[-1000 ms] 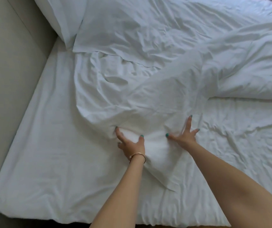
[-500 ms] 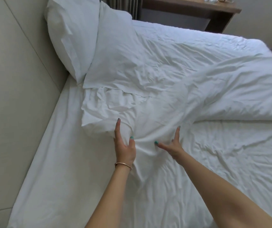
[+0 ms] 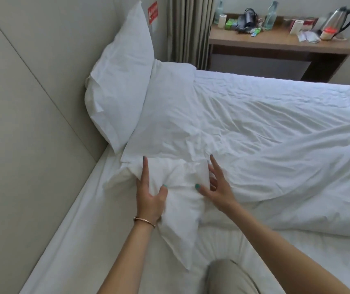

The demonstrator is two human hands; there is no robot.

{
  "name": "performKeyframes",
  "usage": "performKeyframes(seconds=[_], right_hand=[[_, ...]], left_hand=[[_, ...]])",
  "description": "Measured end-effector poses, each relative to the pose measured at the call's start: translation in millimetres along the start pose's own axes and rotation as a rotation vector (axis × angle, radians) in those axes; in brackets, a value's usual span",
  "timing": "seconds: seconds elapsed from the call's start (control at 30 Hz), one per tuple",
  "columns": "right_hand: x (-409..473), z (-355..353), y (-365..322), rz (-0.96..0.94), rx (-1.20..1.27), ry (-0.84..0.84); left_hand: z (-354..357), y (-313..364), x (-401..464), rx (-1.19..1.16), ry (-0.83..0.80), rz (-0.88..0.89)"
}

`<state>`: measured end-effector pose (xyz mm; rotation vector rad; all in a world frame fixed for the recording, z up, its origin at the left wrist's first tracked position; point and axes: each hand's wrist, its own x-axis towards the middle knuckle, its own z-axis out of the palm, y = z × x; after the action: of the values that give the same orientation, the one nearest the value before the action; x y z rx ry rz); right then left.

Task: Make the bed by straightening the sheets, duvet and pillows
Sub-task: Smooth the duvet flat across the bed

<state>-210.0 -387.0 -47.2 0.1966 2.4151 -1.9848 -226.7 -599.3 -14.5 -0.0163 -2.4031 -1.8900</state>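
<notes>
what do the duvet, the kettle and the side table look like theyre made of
Duvet: matte white woven fabric, likely cotton, creasing softly. Kettle: shiny metal body, probably steel, with a black handle. Side table: brown wood or wood-look laminate; grain too blurred to tell.

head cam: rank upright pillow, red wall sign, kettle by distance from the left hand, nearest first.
From the left hand, which rests on the bunched duvet corner:
1. Upright pillow, leaning on the headboard, ahead and slightly left.
2. Red wall sign, above that pillow on the wall.
3. Kettle, on the wooden desk beyond the bed, far right.
</notes>
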Motion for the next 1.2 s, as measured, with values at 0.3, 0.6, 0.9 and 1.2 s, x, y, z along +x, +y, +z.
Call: performKeyframes(seconds=[0.3,0.6,0.9,1.2], right_hand=[[144,-91,55,-0.039,-0.764,-0.459],[137,-132,66,0.322,-1.025,-0.597],[172,-116,40,0.158,-1.349,-0.338],[208,-127,-63,0.222,-1.243,-0.043]], left_hand=[[126,7,149,-0.615,0.297,-0.427],[152,-4,148,0.521,-0.489,-0.338],[114,-35,145,0.754,-0.524,-0.343],[125,13,275,1.258,-0.896,0.221]])
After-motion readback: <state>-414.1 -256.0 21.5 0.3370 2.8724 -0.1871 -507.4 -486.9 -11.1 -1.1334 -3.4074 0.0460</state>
